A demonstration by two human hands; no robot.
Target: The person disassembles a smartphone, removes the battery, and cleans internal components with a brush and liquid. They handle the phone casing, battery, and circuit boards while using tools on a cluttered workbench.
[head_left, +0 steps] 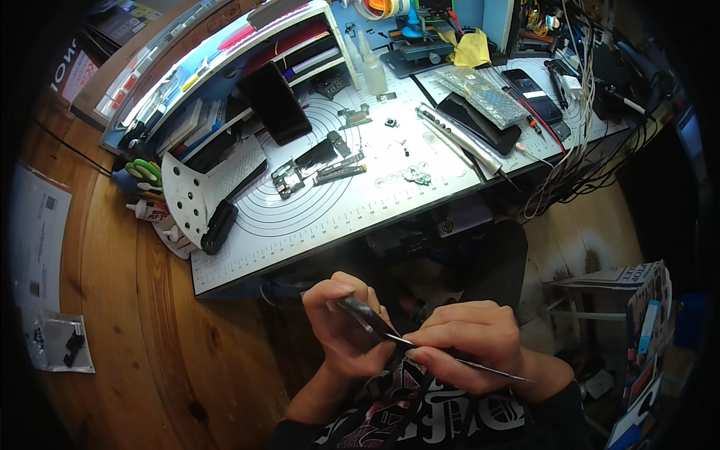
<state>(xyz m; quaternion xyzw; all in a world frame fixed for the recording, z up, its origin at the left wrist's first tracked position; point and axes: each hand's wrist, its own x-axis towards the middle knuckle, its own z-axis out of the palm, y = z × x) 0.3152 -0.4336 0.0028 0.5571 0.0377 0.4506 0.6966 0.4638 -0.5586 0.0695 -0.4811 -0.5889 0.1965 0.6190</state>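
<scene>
In front of my body, my left hand (337,326) is closed round a dark, thin phone-like device (366,317), held tilted with its edge toward the right. My right hand (472,337) pinches a thin, flat metal pry tool (491,369). Its bright tip meets the near edge of the device, and its tail sticks out past the right wrist. Whether the tip is inside a seam I cannot tell. Both hands are over my lap, below the desk's front edge.
On the white work mat (255,259) lie small phone parts (289,178), tiny pieces and a silver pen-like tool (457,139). A dark phone (276,105) leans against the shelf. Another phone (532,97), bubble wrap (484,97) and hanging cables (574,161) are at the right.
</scene>
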